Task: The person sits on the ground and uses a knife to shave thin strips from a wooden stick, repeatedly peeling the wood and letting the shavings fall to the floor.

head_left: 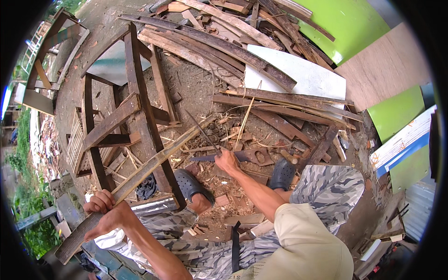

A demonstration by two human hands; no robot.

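Observation:
My left hand (106, 215) is closed around the lower end of a long wooden strip (156, 163). The strip slants up and away to the right, passing across a dark wooden frame (147, 119). My right hand (227, 162) grips what looks like a long knife with a narrow, dark blade (200, 130); its handle is hidden in my fist. The blade points up and left, close to the strip's far end, and I cannot tell whether they touch. Beneath my right hand lies a handsaw (259, 157) with a brown wooden handle, on the ground between my feet.
Wood chips and offcuts (228, 186) litter the ground around my dark clogs (282, 173). Planks (289, 105) are piled ahead, over a white board (303, 77). Green panels (345, 28) stand at the far right. Another wooden frame (46, 60) sits far left.

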